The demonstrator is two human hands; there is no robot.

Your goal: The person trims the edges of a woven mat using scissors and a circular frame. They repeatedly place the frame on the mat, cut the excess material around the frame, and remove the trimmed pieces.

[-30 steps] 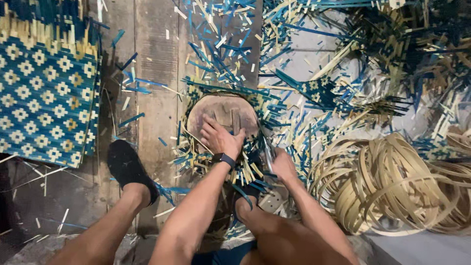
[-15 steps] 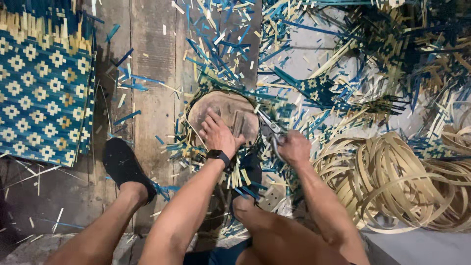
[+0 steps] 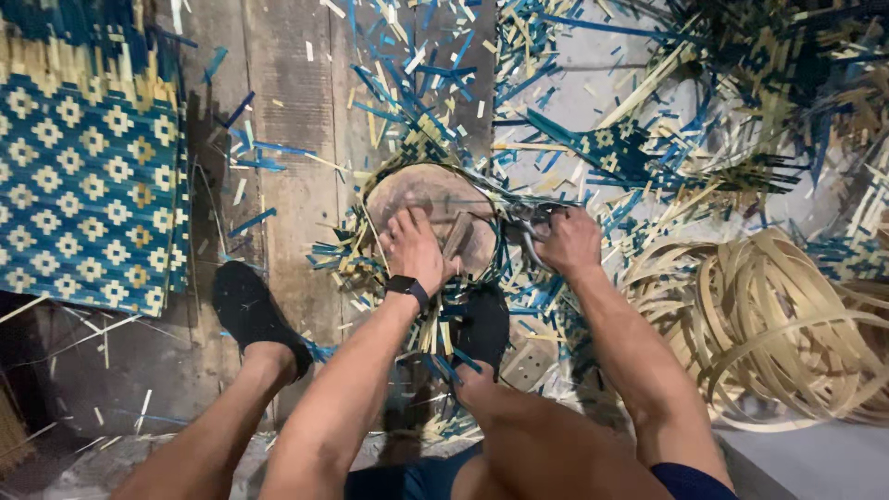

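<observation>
The round woven basket base (image 3: 431,199) lies on the wooden floor (image 3: 287,111) straight ahead of you, between your two feet, with its loose blue and tan strip ends fanned out all around its rim. Your left hand (image 3: 414,248) rests flat on its near edge, fingers spread and pressing down, pinching nothing; a black watch (image 3: 407,289) sits on that wrist. Your right hand (image 3: 567,243) is just beside the disc's right rim, closed around a pair of metal shears (image 3: 526,220) whose blades point left toward the rim. So the disc lies to the left of the tool, and the left hand is the nearer one, already on it.

Being round, the piece has no long axis; the strips stick out radially. Room is tight: your right shoe (image 3: 482,324) touches the fringe at the near side, your left shoe (image 3: 248,310) stands apart to the left. A woven patterned mat (image 3: 83,185) lies well off to the left, coiled tan strips (image 3: 787,324) to the right, and cut scraps (image 3: 639,139) litter the far side.
</observation>
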